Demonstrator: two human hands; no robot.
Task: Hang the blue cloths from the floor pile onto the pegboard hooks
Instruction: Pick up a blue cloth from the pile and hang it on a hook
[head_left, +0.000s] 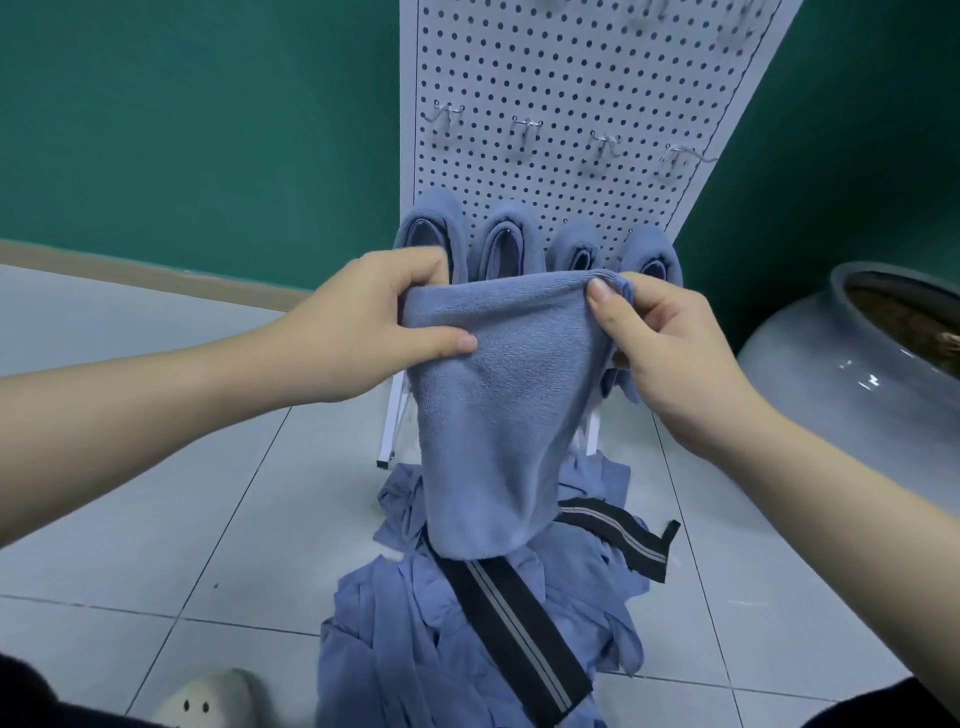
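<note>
Blue cloth held up between both hands, in front of the lower pegboard, hanging down over the floor pile. Left hand grips the cloth's top left corner, thumb across the front, fingers curled behind. Right hand pinches the top right corner, thumb on the front. Top edge stretched between the two grips. Four blue cloths hang in a row on the pegboard just behind. Row of bare hooks higher up. Black striped strap lies across the pile. Grey pot at right, light shoe bottom left.
</note>
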